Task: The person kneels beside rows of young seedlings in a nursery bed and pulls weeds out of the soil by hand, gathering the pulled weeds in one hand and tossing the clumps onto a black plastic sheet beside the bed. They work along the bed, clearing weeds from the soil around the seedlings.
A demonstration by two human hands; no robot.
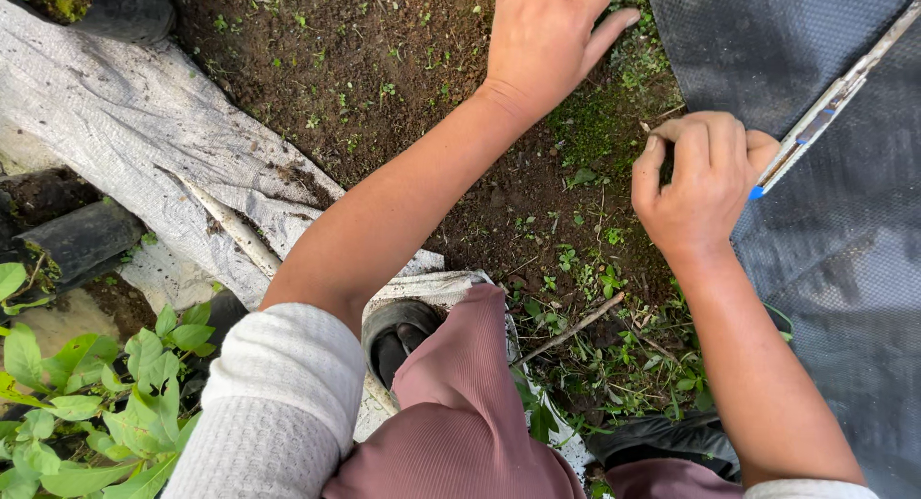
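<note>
Right hand (pixel 705 178) fisted round knife (pixel 830 101), handle running out toward 2 o'clock over black fabric (pixel 844 269). Left hand (pixel 547 34) flat, open, empty on soil (pixel 384 67) at 11 o'clock, clear of the knife.

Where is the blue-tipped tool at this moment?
In the head view, the tool is at the upper right, gripped by the right hand and slanting up across the dark ground sheet, beside the bare soil.

Left hand (pixel 549 34) flat; right hand (pixel 698 180) fisted
</note>
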